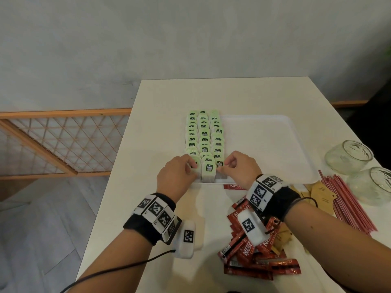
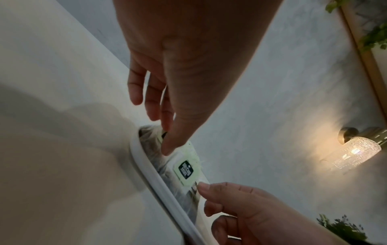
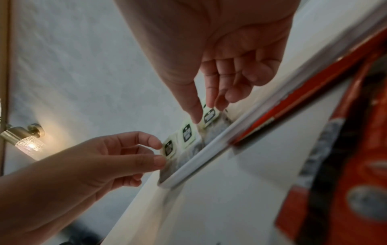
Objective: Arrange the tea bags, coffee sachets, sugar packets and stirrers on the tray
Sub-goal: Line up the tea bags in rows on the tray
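I've got both hands at the white plastic tray's [image 1: 264,123] near edge — left hand [image 1: 176,173] and right hand [image 1: 241,166] each pinching a papery green-tagged tea bag [image 1: 208,169].

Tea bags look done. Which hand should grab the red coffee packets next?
Probably the right hand. The coffee sachets are piled on the table right under that forearm, while the left hand sits on the other side of the tea bags, farther from the pile.
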